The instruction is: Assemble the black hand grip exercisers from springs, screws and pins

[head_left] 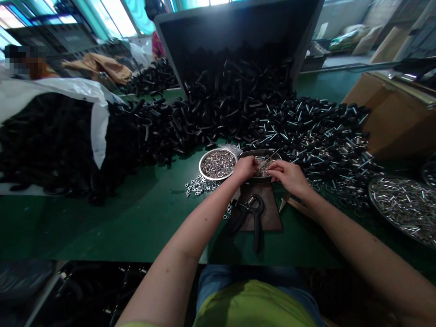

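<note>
My left hand [247,168] reaches over the left part of a dark oval tray [259,180] of small metal parts, its fingers pinched together on something too small to name. Over the tray's right side is my right hand [288,176], fingers bent and closed on something I cannot make out. A round bowl [203,175] of small metal pieces sits left of the tray, with loose nuts [195,185] beside it. Below my hands, a black hand grip with a spring [257,222] lies partly on a brown square plate [274,213].
A large grey bin [166,38] spills black plastic parts [190,118] across the back. Black knobs with metal bolts [299,131] are piled to the right. A cardboard box [391,109] and a large tray of metal pins [405,209] stand far right. A pointed tool [299,209] lies under my right wrist.
</note>
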Tool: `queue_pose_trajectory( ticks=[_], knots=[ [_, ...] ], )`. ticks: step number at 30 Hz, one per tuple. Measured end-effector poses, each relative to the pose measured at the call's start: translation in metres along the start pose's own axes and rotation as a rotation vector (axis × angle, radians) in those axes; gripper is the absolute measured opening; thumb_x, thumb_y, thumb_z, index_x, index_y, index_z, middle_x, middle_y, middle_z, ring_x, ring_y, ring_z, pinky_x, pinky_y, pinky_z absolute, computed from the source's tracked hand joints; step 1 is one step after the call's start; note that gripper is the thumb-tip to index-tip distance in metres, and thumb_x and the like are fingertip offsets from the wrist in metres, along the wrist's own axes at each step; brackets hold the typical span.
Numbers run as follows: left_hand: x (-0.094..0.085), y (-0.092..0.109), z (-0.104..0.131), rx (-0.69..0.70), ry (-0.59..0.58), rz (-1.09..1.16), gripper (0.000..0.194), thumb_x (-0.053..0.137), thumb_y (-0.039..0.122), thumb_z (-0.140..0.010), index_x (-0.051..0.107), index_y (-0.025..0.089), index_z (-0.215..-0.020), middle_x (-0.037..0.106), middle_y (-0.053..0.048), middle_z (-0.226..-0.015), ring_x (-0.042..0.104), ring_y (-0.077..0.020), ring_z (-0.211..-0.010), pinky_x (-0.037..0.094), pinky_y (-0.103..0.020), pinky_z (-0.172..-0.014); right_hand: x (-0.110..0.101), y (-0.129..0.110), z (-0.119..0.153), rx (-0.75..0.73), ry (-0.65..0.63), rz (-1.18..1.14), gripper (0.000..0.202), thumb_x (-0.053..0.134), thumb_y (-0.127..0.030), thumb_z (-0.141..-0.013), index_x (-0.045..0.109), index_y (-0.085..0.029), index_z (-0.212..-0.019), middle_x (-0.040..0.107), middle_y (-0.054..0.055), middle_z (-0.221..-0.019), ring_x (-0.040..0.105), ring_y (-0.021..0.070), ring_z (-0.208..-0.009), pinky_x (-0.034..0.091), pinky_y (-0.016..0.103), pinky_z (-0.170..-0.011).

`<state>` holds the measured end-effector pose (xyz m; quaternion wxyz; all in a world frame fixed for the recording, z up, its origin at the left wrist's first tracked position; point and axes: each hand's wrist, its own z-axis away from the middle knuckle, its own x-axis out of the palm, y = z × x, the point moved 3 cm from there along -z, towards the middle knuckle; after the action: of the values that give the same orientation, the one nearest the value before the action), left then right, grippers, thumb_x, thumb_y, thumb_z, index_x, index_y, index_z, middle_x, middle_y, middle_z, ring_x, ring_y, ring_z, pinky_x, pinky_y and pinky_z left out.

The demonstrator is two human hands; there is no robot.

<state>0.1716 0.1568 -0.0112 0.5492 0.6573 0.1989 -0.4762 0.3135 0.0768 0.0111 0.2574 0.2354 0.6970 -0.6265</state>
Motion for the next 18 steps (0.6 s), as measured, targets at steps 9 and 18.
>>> queue_pose_trajectory(
  ticks=[9, 18],
  knots=[
    [-0.004, -0.005, 0.005, 0.023, 0.019, 0.211, 0.004, 0.065, 0.016, -0.072, 0.068, 0.016, -0.074, 0.065, -0.002, -0.066, 0.059, -0.0156, -0.070, 0.045, -0.027, -0.073, 0.043, -0.007, 0.039, -0.103, -0.145, -0.003, 0.009, 0.059, -0.021, -0.076, 0.068, -0.019, -0.077, 0.069, 0.001, -0.082, 0.062, 0.0161, -0.080, 0.045, 0.029, -0.077],
    [-0.019, -0.014, 0.042, 0.010, 0.049, 0.626, 0.012, 0.060, 0.024, -0.079, 0.059, 0.012, -0.081, 0.058, 0.001, -0.063, 0.051, -0.0070, -0.053, 0.043, -0.021, -0.055, 0.050, -0.007, 0.032, -0.151, -0.178, 0.066, 0.007, 0.060, -0.021, -0.075, 0.068, -0.020, -0.075, 0.065, 0.002, -0.084, 0.060, 0.0158, -0.081, 0.044, 0.029, -0.076]
  ],
)
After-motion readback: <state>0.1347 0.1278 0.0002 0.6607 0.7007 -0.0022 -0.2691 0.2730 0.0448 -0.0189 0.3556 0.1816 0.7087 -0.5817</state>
